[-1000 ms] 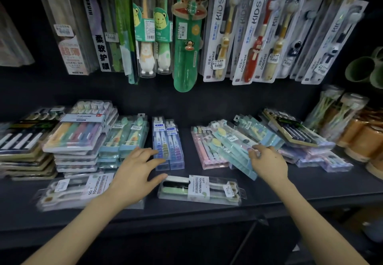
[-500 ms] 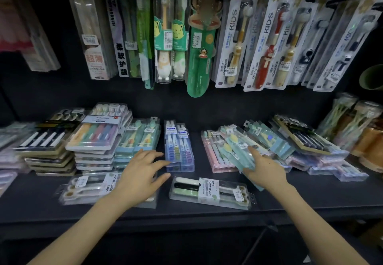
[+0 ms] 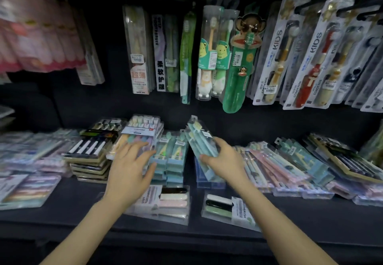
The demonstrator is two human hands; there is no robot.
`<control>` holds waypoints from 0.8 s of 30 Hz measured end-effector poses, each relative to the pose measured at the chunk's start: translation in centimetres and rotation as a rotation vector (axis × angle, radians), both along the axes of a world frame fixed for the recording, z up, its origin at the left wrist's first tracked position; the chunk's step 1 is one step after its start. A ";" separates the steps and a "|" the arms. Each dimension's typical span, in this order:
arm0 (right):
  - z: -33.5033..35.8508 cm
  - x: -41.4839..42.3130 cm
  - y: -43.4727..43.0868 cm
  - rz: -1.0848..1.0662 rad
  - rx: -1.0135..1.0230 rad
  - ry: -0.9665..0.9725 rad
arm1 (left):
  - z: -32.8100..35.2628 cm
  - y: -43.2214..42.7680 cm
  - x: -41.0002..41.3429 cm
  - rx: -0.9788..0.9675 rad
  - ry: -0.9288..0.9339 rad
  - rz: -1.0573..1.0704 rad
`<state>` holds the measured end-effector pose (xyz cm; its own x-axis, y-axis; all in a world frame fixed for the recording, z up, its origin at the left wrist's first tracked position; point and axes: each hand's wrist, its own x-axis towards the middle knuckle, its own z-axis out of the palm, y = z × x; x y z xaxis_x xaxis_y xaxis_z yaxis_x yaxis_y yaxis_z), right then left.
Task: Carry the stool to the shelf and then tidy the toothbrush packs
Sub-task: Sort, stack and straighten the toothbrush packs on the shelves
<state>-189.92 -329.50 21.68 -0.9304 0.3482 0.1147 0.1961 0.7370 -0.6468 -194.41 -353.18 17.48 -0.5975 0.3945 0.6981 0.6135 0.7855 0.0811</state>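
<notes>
The person's right hand [image 3: 224, 161] has fingers and thumb clamped round a teal toothbrush pack [image 3: 201, 140]. It is held tilted on edge just right of the teal stack [image 3: 173, 159] on the shelf [image 3: 72, 208], I'd guess so it can go onto that matching pile. The left hand [image 3: 129, 167] sits at the stack's left side, fingers straight and spread apart, seemingly touching its edge, probably to steady and square it. Further right of the stack, pink and blue packs [image 3: 269, 161] sprawl slantwise, unsorted. No stool shows from here. The tidying looks only partway done.
</notes>
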 end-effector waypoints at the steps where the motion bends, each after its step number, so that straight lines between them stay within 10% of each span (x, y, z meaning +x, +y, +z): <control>1: 0.1 -1.7 -1.5 0.006 -0.022 -0.010 | 0.2 -0.4 -0.4 -0.002 -0.006 0.018; 11: -0.2 -8.4 -5.5 -0.099 -0.207 -0.062 | 0.3 -1.6 -2.1 -0.086 -0.115 0.064; 24: -2.1 -6.4 -5.1 0.196 0.125 -0.185 | 1.5 0.9 -3.0 -0.465 -0.147 0.073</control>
